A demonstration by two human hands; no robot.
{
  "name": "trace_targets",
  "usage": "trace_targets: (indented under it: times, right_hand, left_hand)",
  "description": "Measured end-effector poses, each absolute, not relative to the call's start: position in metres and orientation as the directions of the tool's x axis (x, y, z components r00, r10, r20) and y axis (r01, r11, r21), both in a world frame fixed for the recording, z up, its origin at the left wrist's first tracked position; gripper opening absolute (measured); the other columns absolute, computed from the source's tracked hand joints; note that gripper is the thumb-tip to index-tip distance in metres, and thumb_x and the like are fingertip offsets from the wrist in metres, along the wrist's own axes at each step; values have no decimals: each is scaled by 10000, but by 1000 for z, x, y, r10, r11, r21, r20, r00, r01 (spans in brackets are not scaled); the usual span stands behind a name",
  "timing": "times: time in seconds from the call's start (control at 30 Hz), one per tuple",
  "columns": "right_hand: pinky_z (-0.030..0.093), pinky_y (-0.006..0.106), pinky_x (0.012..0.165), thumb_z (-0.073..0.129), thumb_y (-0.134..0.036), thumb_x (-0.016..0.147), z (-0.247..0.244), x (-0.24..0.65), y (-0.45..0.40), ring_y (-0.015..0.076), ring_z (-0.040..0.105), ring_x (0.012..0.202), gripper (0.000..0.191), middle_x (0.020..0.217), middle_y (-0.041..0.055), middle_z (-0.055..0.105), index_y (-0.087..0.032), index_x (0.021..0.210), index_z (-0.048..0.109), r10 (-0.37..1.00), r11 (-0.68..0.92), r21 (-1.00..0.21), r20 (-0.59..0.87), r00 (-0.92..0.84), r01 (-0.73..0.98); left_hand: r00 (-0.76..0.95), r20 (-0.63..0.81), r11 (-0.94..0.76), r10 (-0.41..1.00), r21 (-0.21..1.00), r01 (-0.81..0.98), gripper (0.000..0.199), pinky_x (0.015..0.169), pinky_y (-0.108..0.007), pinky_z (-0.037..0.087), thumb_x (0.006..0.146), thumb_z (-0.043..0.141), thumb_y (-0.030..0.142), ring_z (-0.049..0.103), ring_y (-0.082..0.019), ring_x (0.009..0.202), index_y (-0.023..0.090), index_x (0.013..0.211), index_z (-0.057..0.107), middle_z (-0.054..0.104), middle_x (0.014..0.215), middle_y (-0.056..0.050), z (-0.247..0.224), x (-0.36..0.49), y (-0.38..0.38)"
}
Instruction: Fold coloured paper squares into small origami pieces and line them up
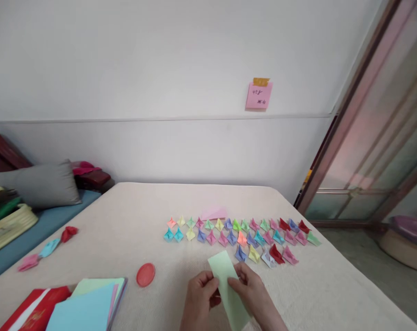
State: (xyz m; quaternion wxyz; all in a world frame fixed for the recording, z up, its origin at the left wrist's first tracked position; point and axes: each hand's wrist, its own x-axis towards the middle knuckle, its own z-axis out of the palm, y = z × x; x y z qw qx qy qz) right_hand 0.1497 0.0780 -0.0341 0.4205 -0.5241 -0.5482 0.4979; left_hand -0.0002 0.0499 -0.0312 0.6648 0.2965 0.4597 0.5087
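A pale green strip of paper [228, 287], longer than it is wide, is held above the near side of the table. My left hand [202, 294] pinches its left edge between thumb and fingers. On its right edge, my right hand [251, 289] grips it with the thumb on top and fingers behind. Just beyond my hands stand several small folded paper pieces [231, 237] in many colours, set out in rows. Behind them lies a flat pink paper [214, 214].
A red round lid [145, 275] lies left of my hands. Further left are stacked coloured sheets [86, 308] and a red packet [36, 309]. Three small coloured bundles [49, 247] lie near the left table edge. A pink note [259, 96] is taped to the wall.
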Motion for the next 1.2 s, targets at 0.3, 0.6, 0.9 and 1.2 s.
trace_targets:
  times: [0.3, 0.6, 0.9, 1.2]
  right_hand:
    - [358, 237, 498, 709, -237, 612, -22, 145, 59, 137, 515, 512, 332, 564, -58, 570, -198, 911, 571, 981, -177, -954, -150, -125, -243]
    - [364, 263, 555, 676, -190, 585, -20, 139, 44, 162, 545, 602, 321, 620, -21, 602, -194, 903, 627, 996, -70, -963, -51, -79, -260]
    - [389, 248, 541, 671, -168, 619, -9, 131, 29, 149, 542, 585, 855, 684, -38, 612, -279, 1389, 317, 999, 43, -971, 46, -11, -235]
    - [503, 321, 666, 777, -335, 589, 1, 153, 24, 261, 634, 760, 171, 826, 57, 699, -278, 750, 771, 974, 2, -992, 30, -222, -126]
  left_hand:
    - [-3, -321, 306, 947, 905, -296, 260, 498, -194, 389, 718, 652, 391, 539, -101, 540, 132, 731, 633, 593, 617, 1, -32, -9, 37]
    - [-29, -254, 248, 967, 960, -133, 333, 340, -178, 262, 656, 673, 467, 391, -74, 333, 148, 592, 602, 528, 396, 26, -21, -15, 20]
    - [-162, 372, -356, 914, 927, 118, 170, 810, -298, 524, 772, 624, 303, 640, -234, 985, 228, 850, 756, 689, 1107, -100, -19, -38, 13]
    - [-285, 349, -341, 893, 937, 78, 181, 801, -329, 503, 768, 598, 263, 648, -249, 865, 260, 768, 778, 594, 1274, -104, -3, -16, 3]
